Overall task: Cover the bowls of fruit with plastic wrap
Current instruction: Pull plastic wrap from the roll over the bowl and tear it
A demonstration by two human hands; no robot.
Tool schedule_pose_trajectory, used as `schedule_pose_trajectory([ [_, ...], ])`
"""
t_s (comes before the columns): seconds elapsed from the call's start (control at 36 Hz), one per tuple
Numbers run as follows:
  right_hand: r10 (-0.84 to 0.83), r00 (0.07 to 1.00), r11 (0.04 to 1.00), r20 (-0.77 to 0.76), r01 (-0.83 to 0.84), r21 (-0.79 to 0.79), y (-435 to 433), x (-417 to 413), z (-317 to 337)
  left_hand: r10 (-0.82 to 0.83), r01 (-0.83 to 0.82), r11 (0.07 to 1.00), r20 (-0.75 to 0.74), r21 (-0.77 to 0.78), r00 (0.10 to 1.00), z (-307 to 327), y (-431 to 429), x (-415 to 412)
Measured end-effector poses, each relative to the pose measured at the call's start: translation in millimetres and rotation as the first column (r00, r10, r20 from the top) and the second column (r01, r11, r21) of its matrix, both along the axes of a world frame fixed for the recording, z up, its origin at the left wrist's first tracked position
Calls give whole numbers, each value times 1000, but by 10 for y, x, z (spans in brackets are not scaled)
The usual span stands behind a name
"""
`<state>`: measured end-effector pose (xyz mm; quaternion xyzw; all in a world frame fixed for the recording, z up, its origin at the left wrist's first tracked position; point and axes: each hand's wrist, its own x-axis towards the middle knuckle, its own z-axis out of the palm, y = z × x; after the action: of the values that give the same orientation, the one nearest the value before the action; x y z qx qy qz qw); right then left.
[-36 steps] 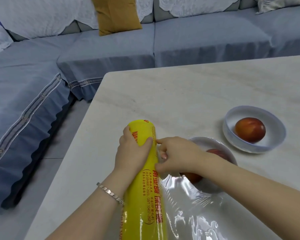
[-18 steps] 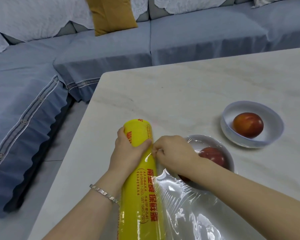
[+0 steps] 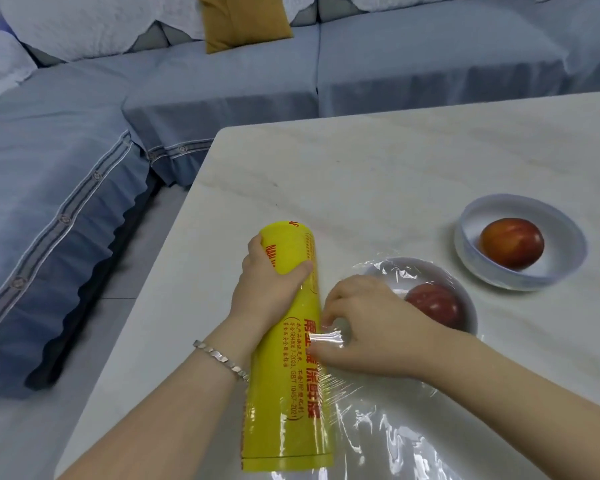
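A yellow roll of plastic wrap (image 3: 288, 344) lies on the pale table (image 3: 378, 174), pointing away from me. My left hand (image 3: 271, 289) grips its far end. My right hand (image 3: 364, 327) pinches a bunched strip of clear film (image 3: 326, 339) right beside the roll. The film spreads over the near white bowl (image 3: 465, 299), which holds a red fruit (image 3: 437, 304), and onto the table in front of me. A second white bowl (image 3: 520, 242) with a red-orange fruit (image 3: 511, 242) stands uncovered to the right.
A blue-grey sofa (image 3: 222, 95) runs along the far and left sides of the table, with a mustard cushion (image 3: 243, 20) on it. The table's left edge is close to the roll.
My right hand has slid down along the roll toward me, gathering the film. The film now lies over the near bowl. The left hand still grips the roll.
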<state>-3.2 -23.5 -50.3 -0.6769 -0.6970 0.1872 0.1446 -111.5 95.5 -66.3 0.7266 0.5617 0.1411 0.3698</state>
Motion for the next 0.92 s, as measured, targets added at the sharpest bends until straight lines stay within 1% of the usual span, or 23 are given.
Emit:
schedule_pose_trajectory([
  [0.06, 25, 999, 1000, 39, -24, -14, 5, -35, -34, 5, -5, 1000, 4, -9, 1000, 5, -2, -9],
  [0.22, 27, 999, 999, 47, -26, -21, -9, -64, -92, 6, -6, 1000, 8, -8, 1000, 1, 4, -1],
  [0.33, -19, 1000, 1000, 3, 19, -8, -30, -134, -99, 6, -6, 1000, -2, -2, 1000, 2, -2, 4],
  [0.36, -41, 999, 998, -9, 41, 52, -24, -154, -118, 5, -5, 1000, -3, 2, 1000, 2, -3, 2],
  [0.39, -64, 998, 983, 14, 60, 171, -9, -161, -155, 3, -3, 1000, -4, 6, 1000, 4, -2, 4],
  [0.42, -88, 996, 965, 17, 81, 248, 6, -169, -168, 1, -1, 1000, -6, 9, 1000, 4, 1, 9],
  [0.44, -96, 995, 950, 8, 90, 299, 21, -159, -198, 0, 0, 1000, -9, 11, 1000, 3, 3, 13],
  [0.47, -99, 995, 946, -17, 99, 309, 42, -150, -229, 0, 0, 1000, -10, 10, 1000, -1, 2, 17],
  [0.53, -118, 990, 960, -84, 135, 246, 63, -155, -204, 5, -4, 1000, -3, 6, 1000, -5, 12, 8],
  [0.56, -136, 982, 975, -135, 157, 158, 59, -146, -162, 10, -10, 1000, 8, -3, 1000, -11, 19, -2],
  [0.58, -169, 974, 981, -152, 180, 65, 59, -141, -141, 18, -18, 1000, 24, -15, 1000, -19, 25, -20],
  [0.61, -195, 974, 978, -120, 202, 54, 55, -129, -162, 25, -24, 999, 40, -25, 999, -25, 31, -37],
  [0.67, -189, 974, 978, -123, 198, 64, 18, -159, -167, 33, -31, 999, 60, -34, 998, -22, 33, -53],
  [0.75, -121, 985, 978, -120, 140, 156, -41, -189, -180, 26, -25, 1000, 63, -19, 998, -6, 21, -37],
  [0.83, -42, 983, 992, -180, 62, 108, -101, -158, -152, 22, -22, 1000, 43, 1, 999, 36, -23, -7],
  [0.92, 5, 983, 989, -186, 23, 148, -130, -125, -123, 18, -18, 1000, 27, 10, 999, 56, -56, 18],
])
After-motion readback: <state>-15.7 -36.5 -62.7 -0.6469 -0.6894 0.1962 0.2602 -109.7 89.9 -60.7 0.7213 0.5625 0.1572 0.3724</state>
